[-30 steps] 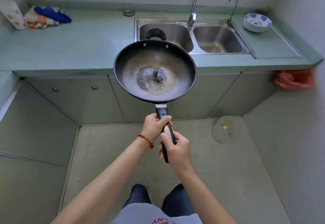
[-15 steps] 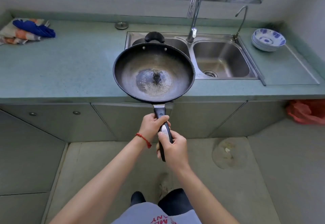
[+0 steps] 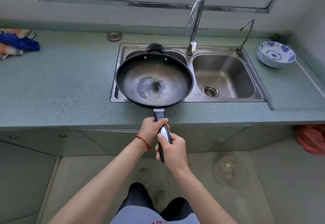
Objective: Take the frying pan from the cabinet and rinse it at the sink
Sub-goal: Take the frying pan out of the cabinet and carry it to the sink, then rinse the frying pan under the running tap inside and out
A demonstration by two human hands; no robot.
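A black frying pan (image 3: 154, 81) with a worn, pale patch in its middle hangs level over the left basin of the steel double sink (image 3: 228, 48). Both hands grip its long black handle. My left hand (image 3: 152, 129) holds the handle close to the pan. My right hand (image 3: 173, 149) holds the handle's end, nearer to me. The tall chrome faucet (image 3: 194, 23) rises behind the divider between the basins, its spout above and right of the pan. The left basin is mostly hidden by the pan.
A stack of blue-and-white bowls (image 3: 276, 55) stands right of the sink. A thin second tap (image 3: 246, 32) is at the sink's back right corner. Folded cloths (image 3: 15, 43) lie at far left. Shut cabinet doors (image 3: 52, 141) run under the green countertop (image 3: 61, 86). A red bag (image 3: 311, 139) lies on the floor at right.
The pan has moved forward from in front of the counter edge to over the left basin. I have come closer to the counter. Both hands keep their grip.
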